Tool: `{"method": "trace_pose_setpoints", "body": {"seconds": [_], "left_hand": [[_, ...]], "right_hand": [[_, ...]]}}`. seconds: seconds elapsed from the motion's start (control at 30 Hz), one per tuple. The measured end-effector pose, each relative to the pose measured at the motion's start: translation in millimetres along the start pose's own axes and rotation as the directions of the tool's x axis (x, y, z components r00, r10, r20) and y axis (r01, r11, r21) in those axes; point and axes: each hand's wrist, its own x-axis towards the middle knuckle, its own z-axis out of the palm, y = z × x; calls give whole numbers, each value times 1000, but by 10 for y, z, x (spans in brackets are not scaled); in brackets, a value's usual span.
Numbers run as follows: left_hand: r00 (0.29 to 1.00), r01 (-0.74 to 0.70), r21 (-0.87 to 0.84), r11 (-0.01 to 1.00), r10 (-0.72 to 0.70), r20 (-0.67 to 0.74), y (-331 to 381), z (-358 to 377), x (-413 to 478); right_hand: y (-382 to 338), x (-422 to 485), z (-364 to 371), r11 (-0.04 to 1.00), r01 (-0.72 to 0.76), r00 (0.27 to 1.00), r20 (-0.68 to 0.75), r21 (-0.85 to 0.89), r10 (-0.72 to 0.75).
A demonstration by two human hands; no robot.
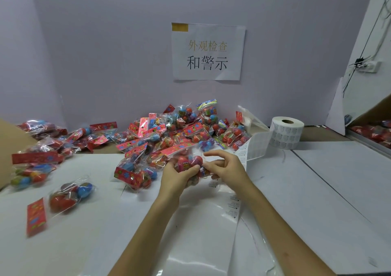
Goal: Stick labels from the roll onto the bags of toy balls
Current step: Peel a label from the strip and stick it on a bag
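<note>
Your left hand point(179, 173) gripped one bag of toy balls point(190, 162) above the white tabletop point(317, 191), just before the heap point(179, 127). Your right hand point(224, 165) pinched at its film; whether it held a label, I could not tell. The crinkly, slippery bag looked light, the balls hard; best held around them. The roll point(286, 135) stood right, its strip point(251, 148) trailing

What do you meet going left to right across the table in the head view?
Loose bag with blue ball → left hand gripping a bag of toy balls → right hand → label strip → label roll.
</note>
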Motion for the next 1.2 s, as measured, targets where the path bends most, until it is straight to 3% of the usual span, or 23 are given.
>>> {"method": "trace_pose_setpoints", "body": {"seconds": [0.13,0.27,0.37,0.43,0.53,0.6,0.7,0.83,0.93,1.07,1.2], "left_hand": [[986,-125,202,971,145,-86,-37,-1,3],[987,-94,121,988,108,-116,-24,-4,6],[978,-75,76,994,88,-190,3,-61,20],[968,-98,123,988,124,-220,13,-86,19],[952,-188,251,950,239,-192,4,-39,-16],[928,-245,358,901,325,-182,1,7,-42],[878,-311,493,812,445,-179,17,37,-69],[830,-430,461,776,541,-136,37,38,-71],[867,-430,420,799,495,-53,11,45,-72],[924,-375,415,829,368,99,-59,64,-74],[965,-263,357,896,249,87,-59,45,-65]], "right_hand": [[30,-6,-15,988,91,991,-87,-129,-103],[51,8,-1,948,176,953,-193,-265,-231],[48,28,-70,873,195,826,-405,-447,-393],[56,50,-158,842,114,731,-530,-528,-431],[104,79,-280,877,-84,732,-626,-473,-267],[119,100,-321,941,-191,771,-636,-279,-32],[115,139,-335,956,-276,790,-541,105,287],[102,134,-284,865,-361,857,-242,348,455],[61,115,-212,823,-397,888,-58,405,457],[33,110,-205,775,-339,924,34,533,380],[20,88,-263,734,-325,938,107,596,328]]}}
